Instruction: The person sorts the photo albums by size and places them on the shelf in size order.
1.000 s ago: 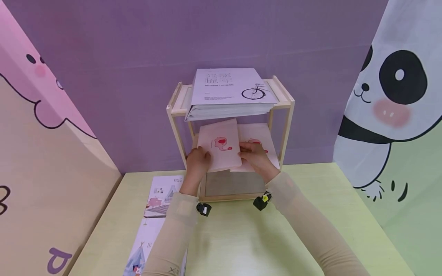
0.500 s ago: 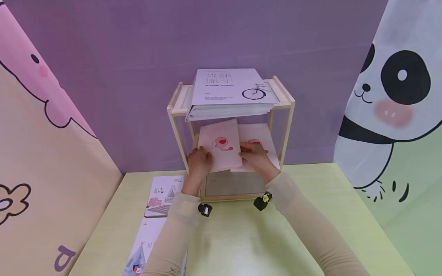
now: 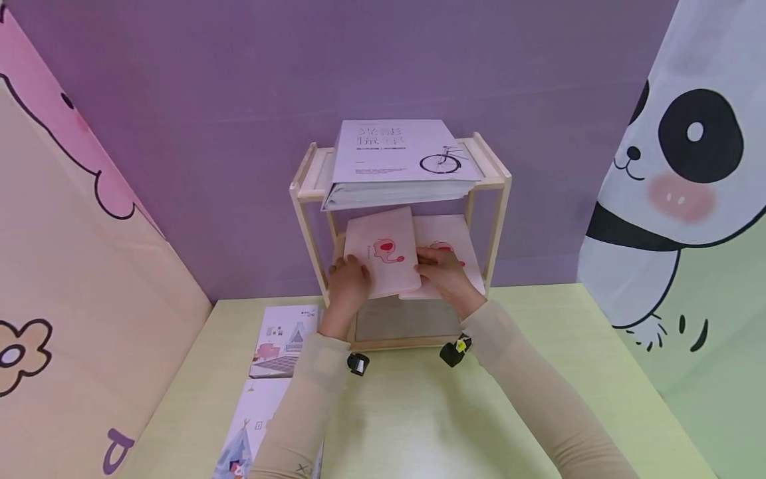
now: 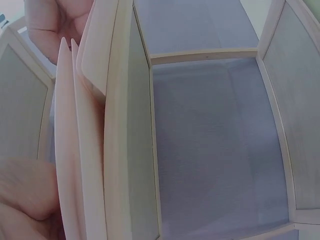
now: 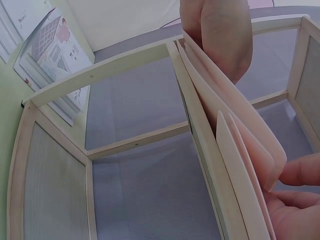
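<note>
Left pink notebook (image 3: 383,251) sits below the top tier (image 3: 312,183) of the wooden rack (image 3: 499,229), overlapping the right pink notebook (image 3: 445,229). Left hand (image 3: 349,286) grips its left edge, fingers partly hidden; right hand (image 3: 444,273) pinches its right edge. Apparent step: positioning. Next move likely calls for squaring, then release.

Child-themed, booth-like corner: creased purple cloth backdrop (image 3: 209,146), white-and-green panda-printed side panel (image 3: 628,283), beige-and-pink cartoon panel (image 3: 90,293), pale yellow-green tabletop (image 3: 395,419)
</note>
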`<act>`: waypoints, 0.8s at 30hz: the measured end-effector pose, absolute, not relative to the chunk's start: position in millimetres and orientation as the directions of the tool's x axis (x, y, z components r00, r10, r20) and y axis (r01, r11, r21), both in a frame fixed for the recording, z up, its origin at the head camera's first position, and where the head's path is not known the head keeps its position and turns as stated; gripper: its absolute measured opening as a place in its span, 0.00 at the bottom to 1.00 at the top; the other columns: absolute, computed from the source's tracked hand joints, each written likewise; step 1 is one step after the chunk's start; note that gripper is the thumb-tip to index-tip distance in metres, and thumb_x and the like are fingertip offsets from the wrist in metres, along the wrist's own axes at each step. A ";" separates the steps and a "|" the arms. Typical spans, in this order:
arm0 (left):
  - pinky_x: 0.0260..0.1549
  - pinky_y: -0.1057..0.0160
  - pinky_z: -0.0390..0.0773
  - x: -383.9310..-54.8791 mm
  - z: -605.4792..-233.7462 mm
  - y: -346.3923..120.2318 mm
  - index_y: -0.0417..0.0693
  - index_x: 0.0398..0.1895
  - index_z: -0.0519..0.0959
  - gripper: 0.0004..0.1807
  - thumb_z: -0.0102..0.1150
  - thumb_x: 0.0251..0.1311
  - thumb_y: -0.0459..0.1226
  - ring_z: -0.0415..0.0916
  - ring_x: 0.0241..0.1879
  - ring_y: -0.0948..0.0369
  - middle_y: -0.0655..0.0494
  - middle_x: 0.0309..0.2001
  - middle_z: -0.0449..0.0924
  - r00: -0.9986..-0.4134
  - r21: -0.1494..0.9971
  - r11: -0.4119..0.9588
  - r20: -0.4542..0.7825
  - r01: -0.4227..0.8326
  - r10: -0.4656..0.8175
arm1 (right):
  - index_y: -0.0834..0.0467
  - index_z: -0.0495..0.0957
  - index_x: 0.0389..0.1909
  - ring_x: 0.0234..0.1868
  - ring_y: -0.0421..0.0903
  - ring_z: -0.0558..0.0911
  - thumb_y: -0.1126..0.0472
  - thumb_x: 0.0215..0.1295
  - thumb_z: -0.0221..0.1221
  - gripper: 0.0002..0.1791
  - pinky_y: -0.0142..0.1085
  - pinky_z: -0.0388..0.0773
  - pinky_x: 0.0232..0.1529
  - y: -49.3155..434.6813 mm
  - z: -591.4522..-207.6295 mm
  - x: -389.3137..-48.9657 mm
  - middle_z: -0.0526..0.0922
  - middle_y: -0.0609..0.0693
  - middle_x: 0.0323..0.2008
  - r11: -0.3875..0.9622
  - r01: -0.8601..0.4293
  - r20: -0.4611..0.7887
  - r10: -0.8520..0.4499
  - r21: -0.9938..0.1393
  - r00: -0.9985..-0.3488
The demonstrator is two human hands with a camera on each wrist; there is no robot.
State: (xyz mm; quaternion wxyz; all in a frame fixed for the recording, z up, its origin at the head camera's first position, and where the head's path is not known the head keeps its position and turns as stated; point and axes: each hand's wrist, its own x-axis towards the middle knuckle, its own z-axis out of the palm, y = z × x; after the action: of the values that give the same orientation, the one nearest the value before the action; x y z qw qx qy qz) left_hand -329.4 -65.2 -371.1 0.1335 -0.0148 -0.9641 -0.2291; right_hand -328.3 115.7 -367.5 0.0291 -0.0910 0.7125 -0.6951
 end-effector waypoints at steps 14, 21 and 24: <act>0.49 0.47 0.64 -325.3 -370.8 -63.5 0.22 0.47 0.70 0.18 0.46 0.67 0.34 0.64 0.48 0.39 0.31 0.44 0.71 -0.957 0.385 0.916 0.289 0.113 -0.004 | 0.75 0.57 0.65 0.60 0.63 0.70 0.77 0.64 0.47 0.27 0.50 0.67 0.59 115.3 -367.1 -324.8 0.66 0.71 0.61 -0.002 -0.065 0.065 -0.152 -0.998 -0.986; 0.49 0.48 0.64 -322.7 -369.2 -67.0 0.23 0.41 0.72 0.16 0.44 0.67 0.34 0.67 0.45 0.40 0.32 0.40 0.73 -0.948 0.388 0.909 0.318 0.150 0.021 | 0.75 0.57 0.65 0.61 0.62 0.69 0.77 0.65 0.47 0.27 0.50 0.67 0.59 114.0 -368.7 -326.7 0.66 0.71 0.61 -0.005 -0.063 0.063 -0.143 -0.998 -0.988; 0.50 0.47 0.64 -320.2 -370.2 -68.7 0.24 0.36 0.73 0.14 0.45 0.65 0.32 0.68 0.43 0.39 0.32 0.38 0.73 -0.930 0.394 0.898 0.365 0.194 0.041 | 0.75 0.58 0.65 0.61 0.62 0.69 0.76 0.65 0.48 0.27 0.49 0.67 0.59 113.5 -370.1 -327.8 0.67 0.70 0.61 -0.007 -0.059 0.059 -0.132 -0.998 -0.989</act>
State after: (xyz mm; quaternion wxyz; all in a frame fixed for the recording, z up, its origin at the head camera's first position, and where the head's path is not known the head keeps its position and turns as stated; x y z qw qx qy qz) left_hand -320.2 -68.7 -370.2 0.1764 -0.0615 -0.9582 -0.2169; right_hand -327.8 113.5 -370.1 0.0261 -0.0678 0.7040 -0.7065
